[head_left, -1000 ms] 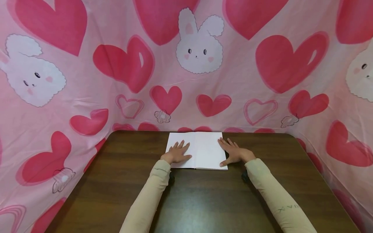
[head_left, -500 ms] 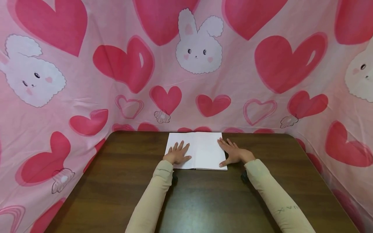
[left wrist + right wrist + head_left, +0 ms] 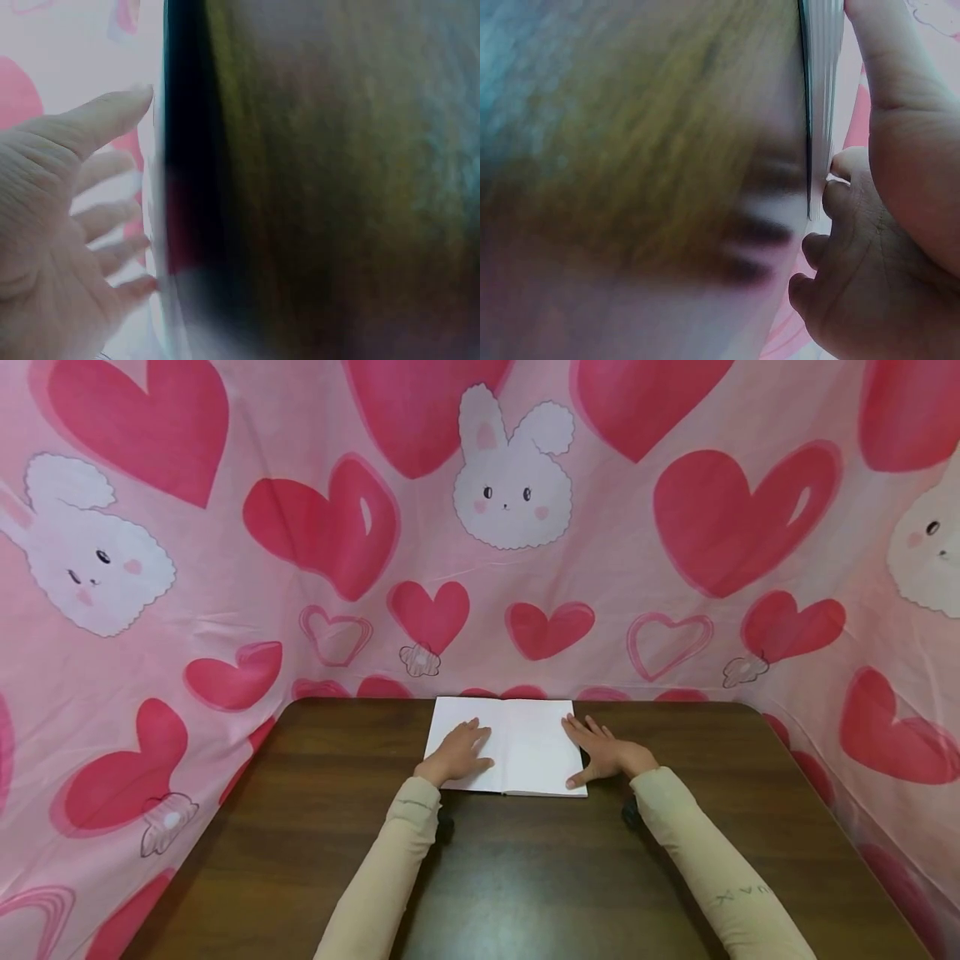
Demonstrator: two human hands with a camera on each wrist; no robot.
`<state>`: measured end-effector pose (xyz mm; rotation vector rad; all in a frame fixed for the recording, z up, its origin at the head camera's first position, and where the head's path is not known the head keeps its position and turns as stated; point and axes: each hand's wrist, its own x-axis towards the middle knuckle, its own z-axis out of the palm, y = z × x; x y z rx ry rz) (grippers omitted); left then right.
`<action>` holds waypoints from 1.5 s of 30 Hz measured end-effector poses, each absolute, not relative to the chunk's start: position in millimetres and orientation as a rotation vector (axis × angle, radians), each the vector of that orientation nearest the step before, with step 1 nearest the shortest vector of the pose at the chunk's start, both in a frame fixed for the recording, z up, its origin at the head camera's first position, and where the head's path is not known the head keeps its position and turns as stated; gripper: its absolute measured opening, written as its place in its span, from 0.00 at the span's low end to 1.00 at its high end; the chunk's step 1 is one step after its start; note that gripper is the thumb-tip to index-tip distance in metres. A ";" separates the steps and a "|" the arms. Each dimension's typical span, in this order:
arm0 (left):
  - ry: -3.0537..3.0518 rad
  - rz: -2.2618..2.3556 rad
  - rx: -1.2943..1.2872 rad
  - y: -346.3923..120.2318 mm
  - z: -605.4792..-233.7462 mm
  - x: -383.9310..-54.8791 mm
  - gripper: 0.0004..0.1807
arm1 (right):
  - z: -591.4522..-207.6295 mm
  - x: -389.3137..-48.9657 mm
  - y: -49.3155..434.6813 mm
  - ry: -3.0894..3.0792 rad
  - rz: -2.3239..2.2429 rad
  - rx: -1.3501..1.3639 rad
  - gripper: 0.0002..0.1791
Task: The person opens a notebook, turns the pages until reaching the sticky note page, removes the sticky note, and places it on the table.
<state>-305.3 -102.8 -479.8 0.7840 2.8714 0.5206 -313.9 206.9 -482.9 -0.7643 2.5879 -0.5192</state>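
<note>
An open book (image 3: 536, 750) with blank white pages lies flat near the far edge of the table. My left hand (image 3: 456, 753) rests on its left page, thumb pointing toward the middle fold. At the outer edge of the right page, my right hand (image 3: 606, 753) touches the paper with spread fingers. Seen from the left wrist, the extended thumb and fingertips of the left hand (image 3: 52, 195) meet the cover's thin edge. The right wrist view shows the page stack (image 3: 823, 97) edge-on beside the right hand (image 3: 889, 217). Neither hand grips anything.
The dark brown wooden table (image 3: 510, 877) has a glossy surface. Behind it and along both sides hangs a pink cloth (image 3: 487, 568) printed with hearts and white rabbits. A dark band (image 3: 632, 814) shows under the right wrist.
The left hand's fingers, spread earlier, now lie closer together and reach less far up the page. The left page edge has shifted slightly. My right hand stays in place.
</note>
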 end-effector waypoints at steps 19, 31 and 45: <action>2.774 0.681 1.149 -54.8 -466.4 -287.2 0.09 | -482.1 -315.4 205.3 2.578 -0.536 -0.725 0.67; 2.719 0.624 1.148 -46.6 -475.1 -287.0 0.12 | -484.1 -315.6 206.6 2.583 -0.564 -0.769 0.65; 2.712 0.655 1.157 -56.2 -468.8 -282.2 0.08 | -480.7 -316.7 219.0 2.599 -0.608 -0.783 0.68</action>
